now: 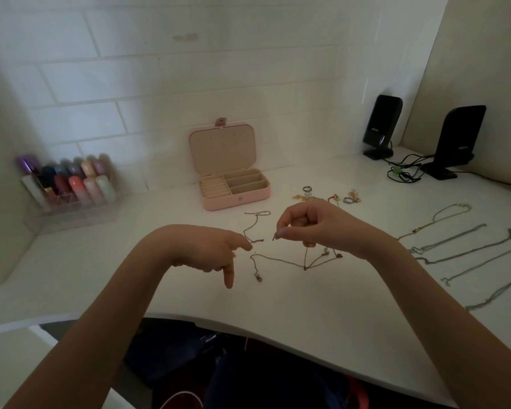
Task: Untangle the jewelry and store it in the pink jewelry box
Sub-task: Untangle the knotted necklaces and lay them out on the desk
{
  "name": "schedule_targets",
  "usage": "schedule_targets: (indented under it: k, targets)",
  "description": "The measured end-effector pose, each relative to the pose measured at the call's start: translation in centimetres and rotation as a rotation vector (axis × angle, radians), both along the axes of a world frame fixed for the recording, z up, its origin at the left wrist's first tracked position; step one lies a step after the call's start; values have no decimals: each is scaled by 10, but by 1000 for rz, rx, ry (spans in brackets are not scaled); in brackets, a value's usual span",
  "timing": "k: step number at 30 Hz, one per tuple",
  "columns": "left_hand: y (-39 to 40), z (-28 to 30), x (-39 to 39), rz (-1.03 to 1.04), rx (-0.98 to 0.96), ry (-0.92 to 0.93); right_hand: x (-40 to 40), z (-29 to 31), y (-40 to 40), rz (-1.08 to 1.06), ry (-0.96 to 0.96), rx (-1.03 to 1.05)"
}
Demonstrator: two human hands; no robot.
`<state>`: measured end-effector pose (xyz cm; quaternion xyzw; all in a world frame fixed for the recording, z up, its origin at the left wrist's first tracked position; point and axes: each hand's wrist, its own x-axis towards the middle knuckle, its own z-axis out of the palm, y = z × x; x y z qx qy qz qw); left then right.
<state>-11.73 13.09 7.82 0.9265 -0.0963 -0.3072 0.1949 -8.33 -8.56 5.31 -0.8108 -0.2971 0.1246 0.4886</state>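
Observation:
The pink jewelry box [233, 199] stands open at the back of the white desk [307, 305], its lid leaning on the wall. In front of it lies a tangle of thin chains [281, 259], knotted near the middle. My right hand [310, 225] hovers above the tangle and pinches a chain end between thumb and fingertips, so strands rise from the knot to it. My left hand [216, 252] is to the left, index finger pointing down at the desk, another fingertip touching a loose chain [252, 228].
Rings and small charms [328, 196] lie right of the box. Several straightened necklaces [460, 246] are laid out at the right. A clear organiser of coloured tubes [68, 187] stands at the left; two black speakers [382, 125] with cables stand back right.

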Motion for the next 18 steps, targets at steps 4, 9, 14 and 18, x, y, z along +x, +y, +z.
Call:
schedule_targets:
  k: [4, 9, 14, 18]
  targets:
    - [-6, 6, -2, -28, -162, -101, -1, 5, -1, 48, -9, 30]
    - [-19, -4, -3, 95, -503, -207, -1, 9, -2, 57, -14, 83]
    - [-21, -8, -2, 180, -745, -72, -3, 10, -5, 46, 1, 126]
    - [-19, -9, 0, 209, -904, 65, -3, 11, -7, 20, 2, 140]
